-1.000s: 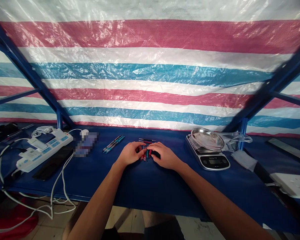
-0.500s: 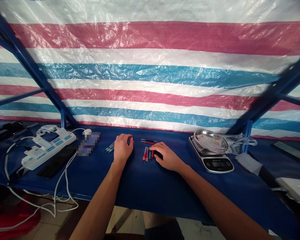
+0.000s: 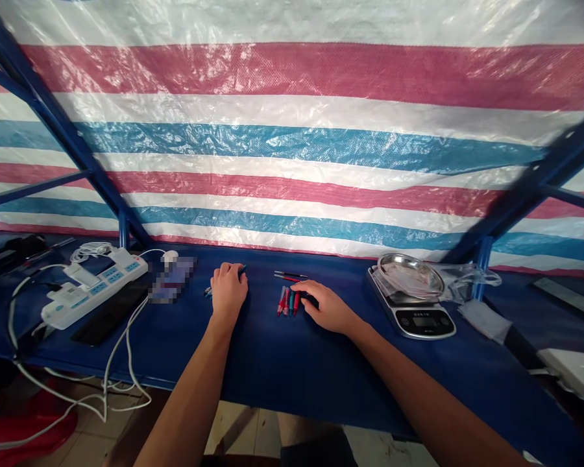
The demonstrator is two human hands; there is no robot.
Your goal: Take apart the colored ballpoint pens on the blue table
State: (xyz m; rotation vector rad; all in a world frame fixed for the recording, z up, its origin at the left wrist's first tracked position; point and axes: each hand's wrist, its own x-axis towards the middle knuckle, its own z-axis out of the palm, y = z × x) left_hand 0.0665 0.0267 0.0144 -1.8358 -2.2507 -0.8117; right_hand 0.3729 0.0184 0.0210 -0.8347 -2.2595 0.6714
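Over the left part of the blue table, my left hand (image 3: pixel 229 289) is closed around a slim pen; only its dark blue tip (image 3: pixel 243 268) shows beyond the thumb. Partly hidden beside this hand are some pens (image 3: pixel 207 292) with bluish parts. My right hand (image 3: pixel 329 307) rests palm down with thumb and fingers apart. Its fingertips reach the top of a small row of red, pink and teal pens (image 3: pixel 286 301); whether they touch cannot be told. Behind the row lie two thin pen refills (image 3: pixel 290 274), one dark and one with red.
A digital scale (image 3: pixel 425 320) with a metal bowl (image 3: pixel 431 275) and plastic bags stands right. On the left are a white power strip (image 3: pixel 102 293), cables and a black phone (image 3: pixel 102 321). A striped sheet (image 3: pixel 292 149) hangs behind the table (image 3: pixel 316 370).
My left hand has moved left, toward the pens on that side, and a blue tip now shows at its thumb. My right hand has stayed almost still beside the row.
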